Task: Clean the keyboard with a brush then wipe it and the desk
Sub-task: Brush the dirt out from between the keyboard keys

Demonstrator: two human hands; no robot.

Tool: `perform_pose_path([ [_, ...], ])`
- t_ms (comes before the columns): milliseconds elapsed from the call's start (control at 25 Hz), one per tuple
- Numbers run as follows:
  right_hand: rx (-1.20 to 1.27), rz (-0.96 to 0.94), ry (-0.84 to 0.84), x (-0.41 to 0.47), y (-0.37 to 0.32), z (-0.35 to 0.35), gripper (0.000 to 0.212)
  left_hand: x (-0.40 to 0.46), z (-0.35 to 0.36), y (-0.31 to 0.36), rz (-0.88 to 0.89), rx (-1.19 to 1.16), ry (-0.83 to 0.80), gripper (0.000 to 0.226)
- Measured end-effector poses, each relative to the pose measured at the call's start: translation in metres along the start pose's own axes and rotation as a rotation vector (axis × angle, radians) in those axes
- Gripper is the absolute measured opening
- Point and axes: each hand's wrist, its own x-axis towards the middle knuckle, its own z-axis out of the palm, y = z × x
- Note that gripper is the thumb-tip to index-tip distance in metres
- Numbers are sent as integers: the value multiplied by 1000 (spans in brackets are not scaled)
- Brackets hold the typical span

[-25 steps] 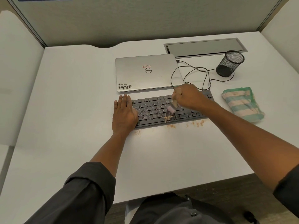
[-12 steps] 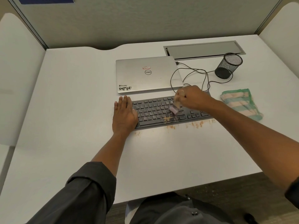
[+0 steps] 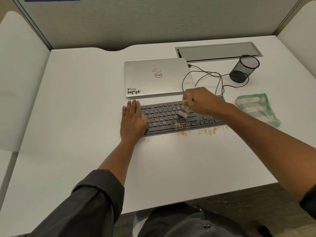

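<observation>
White counter (image 3: 85,117) fills my view, walled by grey partitions. On it the keyboard (image 3: 164,117) lies at centre, its long axis running nine to three o'clock, key rows facing up, front edge toward me at six. My left hand (image 3: 132,122) rests flat on its nine o'clock end, fingers straight and together, steadying it. My right hand (image 3: 200,100) has fingers curled round the brush (image 3: 185,106), handle tilted toward twelve, bristles down on the middle keys. I judge brushing is partway: orange crumbs (image 3: 210,130) lie along the six o'clock edge, and some sit among the lower keys. Wiping looks not yet begun; the striped cloth (image 3: 256,108) lies folded at three o'clock, untouched.
</observation>
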Motion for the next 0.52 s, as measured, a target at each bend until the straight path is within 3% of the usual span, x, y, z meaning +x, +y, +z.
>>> perform_pose_path([
  [80,-4,12,60,4,-4,0,20,0,0,0,5,5,-6,66],
  [280,29,-35,-111,-2,-3,6,14,-1,-1,1,2,10,-12,63],
  [520,366,-94,87,1,-26,23,6,0,-1,0,6,21,-22,67],
])
